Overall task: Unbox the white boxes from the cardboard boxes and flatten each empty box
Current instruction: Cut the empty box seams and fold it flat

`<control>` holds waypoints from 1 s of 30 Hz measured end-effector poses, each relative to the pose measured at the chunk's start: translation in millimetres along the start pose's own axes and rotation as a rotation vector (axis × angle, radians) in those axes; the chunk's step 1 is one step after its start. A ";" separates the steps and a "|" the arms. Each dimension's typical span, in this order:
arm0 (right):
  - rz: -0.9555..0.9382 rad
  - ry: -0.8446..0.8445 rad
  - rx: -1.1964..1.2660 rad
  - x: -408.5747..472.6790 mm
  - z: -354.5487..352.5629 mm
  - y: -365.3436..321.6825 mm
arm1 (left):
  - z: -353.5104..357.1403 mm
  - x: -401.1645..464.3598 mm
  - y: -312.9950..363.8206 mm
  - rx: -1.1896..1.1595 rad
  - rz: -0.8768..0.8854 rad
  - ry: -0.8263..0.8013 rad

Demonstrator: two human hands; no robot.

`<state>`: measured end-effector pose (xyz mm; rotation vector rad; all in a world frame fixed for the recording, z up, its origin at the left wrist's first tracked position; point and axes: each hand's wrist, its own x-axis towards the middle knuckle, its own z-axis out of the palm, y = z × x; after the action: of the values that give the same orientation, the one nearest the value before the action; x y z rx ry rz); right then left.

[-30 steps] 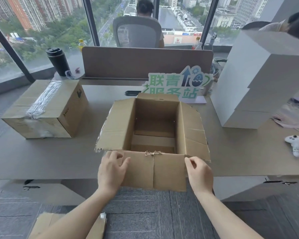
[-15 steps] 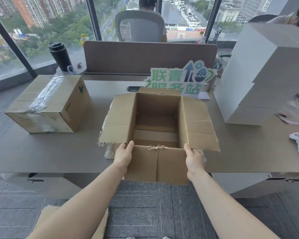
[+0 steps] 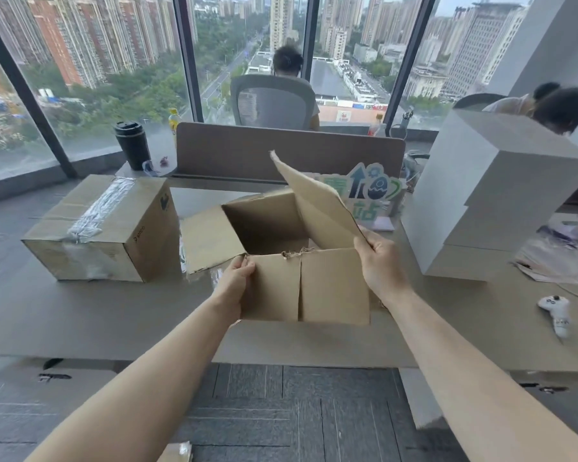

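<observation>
Holding the open cardboard box (image 3: 301,261) at the near edge of the desk (image 3: 114,321), we have both hands on it: our left hand (image 3: 234,281) grips the near-left corner with fingers curled over the rim, and our right hand (image 3: 381,265) pinches the near-right corner where the right flap (image 3: 317,208) stands up. The inside looks empty, so we judge flattening is the step in hand. The white boxes (image 3: 488,198) are stacked just to the right, and a sealed cardboard box (image 3: 104,228) waits on the left. The near wall is already torn at its top edge, so a hard pull may rip it further. The raised flap could also swing into the white stack or the green sign (image 3: 371,195) behind it.
</observation>
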<state>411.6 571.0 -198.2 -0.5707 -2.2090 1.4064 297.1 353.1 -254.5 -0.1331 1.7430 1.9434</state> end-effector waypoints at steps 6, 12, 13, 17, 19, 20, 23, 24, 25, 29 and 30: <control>-0.141 -0.143 -0.133 3.6 -14.5 -31.7 | -13.9 1.6 35.0 -0.148 -0.129 -0.071; -0.239 -0.274 -0.275 -12.3 -12.6 -16.2 | -38.8 9.3 47.8 -0.136 -0.146 -0.122; -0.258 -0.284 -0.296 -15.4 -13.4 -15.9 | -41.0 9.7 52.0 -0.141 -0.156 -0.139; -0.228 -0.329 -0.281 -20.5 -17.1 -7.8 | -38.8 8.8 65.7 -0.055 -0.187 -0.084; -0.172 -0.387 -0.178 -24.3 -17.0 -2.5 | -33.8 11.9 66.4 -0.022 -0.187 0.026; -0.148 -0.417 -0.129 -27.9 -16.7 0.7 | -32.0 14.4 65.3 -0.023 -0.181 0.077; -0.100 -0.465 -0.060 -40.8 -15.5 11.4 | -32.3 24.1 53.6 -0.005 -0.195 0.188; -0.080 -0.467 -0.057 -44.0 -14.8 14.4 | -33.7 26.4 48.9 0.001 -0.202 0.198; -0.065 -0.471 -0.068 -45.9 -14.5 16.7 | -34.6 27.8 45.2 0.000 -0.204 0.209; -0.111 -0.526 -0.147 -45.5 -18.4 19.0 | -34.4 26.4 43.3 -0.018 -0.201 0.210; -0.134 -0.536 -0.169 -44.0 -18.8 20.5 | -35.4 28.7 42.9 -0.033 -0.197 0.210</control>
<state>460.2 567.8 -216.8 -0.0925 -2.7418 1.4315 244.2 326.9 -233.5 -0.5176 1.7544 1.8692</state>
